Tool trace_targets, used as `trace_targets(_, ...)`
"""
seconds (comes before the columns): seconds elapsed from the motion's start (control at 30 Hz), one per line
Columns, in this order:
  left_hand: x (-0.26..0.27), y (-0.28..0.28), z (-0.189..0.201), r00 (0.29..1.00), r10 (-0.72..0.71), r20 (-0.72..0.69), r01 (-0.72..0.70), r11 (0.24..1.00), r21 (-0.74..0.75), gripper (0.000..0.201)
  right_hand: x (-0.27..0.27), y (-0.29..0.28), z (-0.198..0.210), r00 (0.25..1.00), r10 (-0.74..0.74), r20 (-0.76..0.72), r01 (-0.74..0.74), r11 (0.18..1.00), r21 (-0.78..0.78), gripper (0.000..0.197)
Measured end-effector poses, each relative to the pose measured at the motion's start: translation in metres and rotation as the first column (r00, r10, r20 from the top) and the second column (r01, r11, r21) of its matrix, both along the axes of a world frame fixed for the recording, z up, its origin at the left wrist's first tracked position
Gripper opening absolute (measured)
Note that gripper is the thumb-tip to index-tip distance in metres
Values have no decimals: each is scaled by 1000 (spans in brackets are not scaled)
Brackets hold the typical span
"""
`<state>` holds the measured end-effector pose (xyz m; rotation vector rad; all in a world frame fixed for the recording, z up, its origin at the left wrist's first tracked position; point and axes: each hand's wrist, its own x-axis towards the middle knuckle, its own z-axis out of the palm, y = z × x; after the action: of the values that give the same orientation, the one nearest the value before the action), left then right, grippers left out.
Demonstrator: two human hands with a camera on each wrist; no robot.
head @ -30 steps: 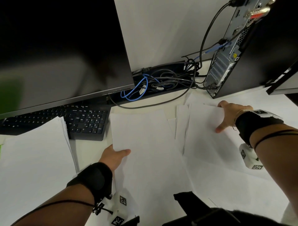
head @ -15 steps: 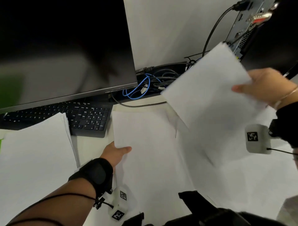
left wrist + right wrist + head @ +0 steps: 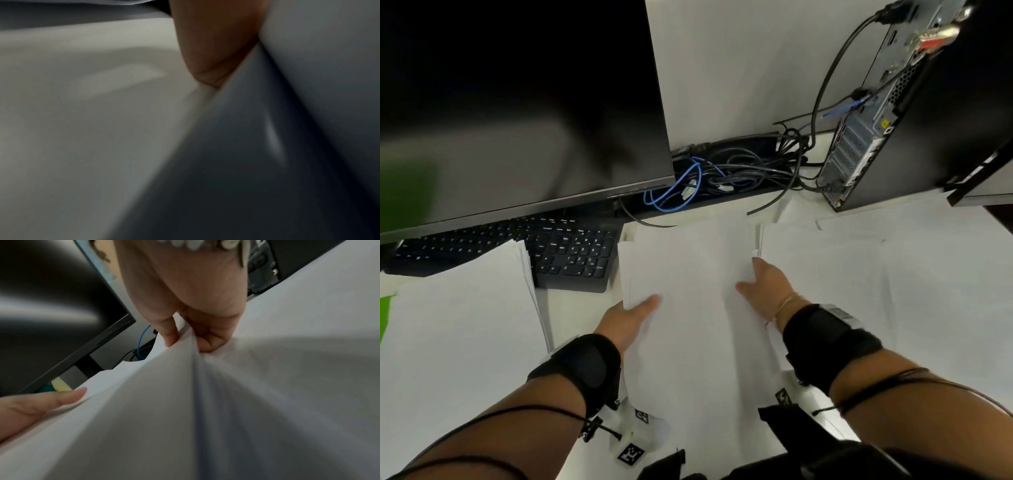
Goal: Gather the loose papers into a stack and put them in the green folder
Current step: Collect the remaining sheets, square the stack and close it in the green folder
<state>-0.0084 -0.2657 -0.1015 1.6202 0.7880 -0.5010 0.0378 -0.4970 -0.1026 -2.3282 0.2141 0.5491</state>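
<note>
A stack of white papers (image 3: 691, 308) lies in the middle of the desk, and I hold it from both sides. My left hand (image 3: 640, 306) grips its left edge, thumb on top and the other fingers hidden underneath. My right hand (image 3: 753, 277) pinches the right edge; the right wrist view shows the sheet edge (image 3: 191, 344) held between thumb and fingers. More loose sheets (image 3: 859, 274) are spread to the right. Only a sliver of the green folder (image 3: 385, 318) shows at the far left, under another paper pile (image 3: 458, 325). The left wrist view is blurred, showing only skin (image 3: 213, 48) against paper.
A black monitor (image 3: 517, 102) and a black keyboard (image 3: 571, 257) stand behind the left pile. Tangled cables (image 3: 722, 171) run along the back of the desk. A computer tower (image 3: 893, 120) stands at the back right, touching the far sheets.
My right hand lifted a sheet from the right side, carried it left and laid it on the middle stack, whose right edge it now holds. My left hand kept its grip.
</note>
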Motion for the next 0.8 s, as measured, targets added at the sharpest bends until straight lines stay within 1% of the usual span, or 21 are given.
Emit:
trace_targets(0.03,-1,0,1,1000,-11,13,11,1000,-4,39,-1,3,0,1000,25,11,-25,1000,-19,29)
trace_targets(0.07,-1,0,1,1000,-15,10,15,1000,-12,30,1,2,1,998,52,25,-51,997,-51,19)
trace_targets(0.1,-1,0,1,1000,-18,9,18,1000,-22,29,4,-3,4,997,62,53,-58,995,-82,15)
trace_targets(0.13,-1,1,1,1000,-19,10,20,999,-28,30,12,-14,5,995,48,83,-38,992,-119,19)
trace_targets(0.17,0,1,0,1000,-21,16,22,999,-31,32,21,-27,7,993,15,116,3,987,-158,29)
trace_targets(0.2,0,1,-1,1000,-23,19,24,999,-30,33,32,-45,9,991,-18,133,48,973,-225,45)
trace_targets(0.23,1,1,-2,999,-28,22,28,999,-25,33,41,-64,14,992,-33,124,71,946,-318,61)
trace_targets(0.27,0,1,-4,999,-28,26,28,999,-24,32,48,-83,19,997,-31,74,59,905,-422,77)
trace_targets(0.33,0,1,-6,999,-19,36,20,1000,-11,28,57,-115,27,994,1,-106,-63,807,-587,105)
trace_targets(0.37,0,2,-7,999,-13,36,14,1000,-7,29,58,-126,30,983,20,-185,-136,754,-642,114)
trace_targets(0.43,1,2,-9,1000,-9,29,9,1000,-3,30,56,-142,34,962,38,-272,-231,648,-726,123)
trace_targets(0.47,1,2,-9,999,-11,30,11,1000,-3,26,56,-147,32,958,26,-285,-240,614,-752,127)
trace_targets(0.5,2,2,-9,1000,-14,28,14,1000,0,23,55,-151,31,957,3,-289,-232,605,-762,129)
trace_targets(0.53,2,2,-9,999,-17,31,17,1000,-1,21,56,-153,29,957,-31,-288,-209,618,-758,132)
trace_targets(0.67,3,2,-8,999,-30,24,30,999,-11,19,55,-160,23,939,-199,-280,-53,721,-691,137)
trace_targets(0.73,3,2,-8,999,-30,20,30,1000,-6,19,55,-161,22,935,-244,-257,13,749,-662,135)
trace_targets(0.8,3,3,-9,999,-25,21,25,1000,2,21,58,-162,20,940,-247,-235,36,757,-652,129)
